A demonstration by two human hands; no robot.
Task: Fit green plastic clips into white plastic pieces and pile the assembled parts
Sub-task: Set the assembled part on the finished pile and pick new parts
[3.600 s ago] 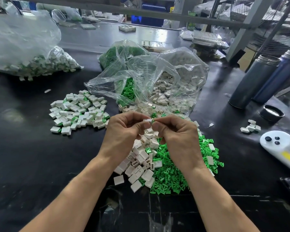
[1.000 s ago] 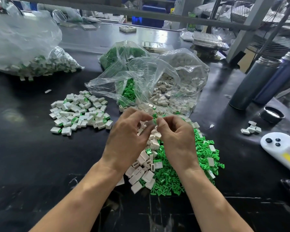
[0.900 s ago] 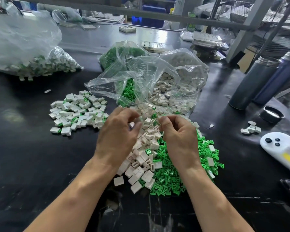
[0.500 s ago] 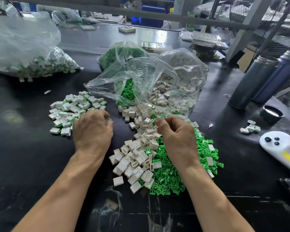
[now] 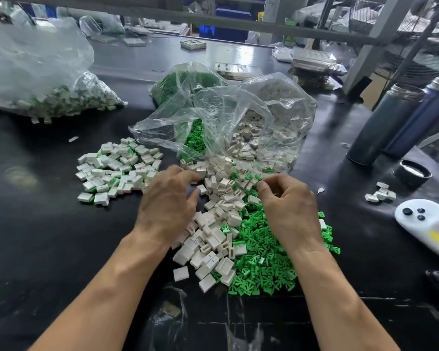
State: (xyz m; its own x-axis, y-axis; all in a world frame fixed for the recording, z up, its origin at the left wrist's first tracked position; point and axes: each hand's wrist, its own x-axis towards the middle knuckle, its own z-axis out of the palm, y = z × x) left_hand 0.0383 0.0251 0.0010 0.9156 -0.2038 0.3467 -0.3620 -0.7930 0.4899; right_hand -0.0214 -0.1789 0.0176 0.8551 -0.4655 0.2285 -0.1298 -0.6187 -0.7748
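I see my left hand [image 5: 166,207] with loosely spread fingers, holding nothing, over the white pieces [image 5: 213,239], just right of the assembled pile [image 5: 117,171], while my right hand [image 5: 288,211], curled over the green clips [image 5: 261,262] beside them, pinches something I cannot identify.

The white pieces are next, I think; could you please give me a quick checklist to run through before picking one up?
1. Left hand free to grasp: ok, fingers spread, holding nothing visible.
2. Loose white pieces beside the left hand: ok.
3. Right hand holding a green clip: cannot tell, fingertips pinched together but nothing green shows.
4. Loose green clips under the right hand: ok.
5. Assembled pile left of the hands, apart from loose parts: ok.
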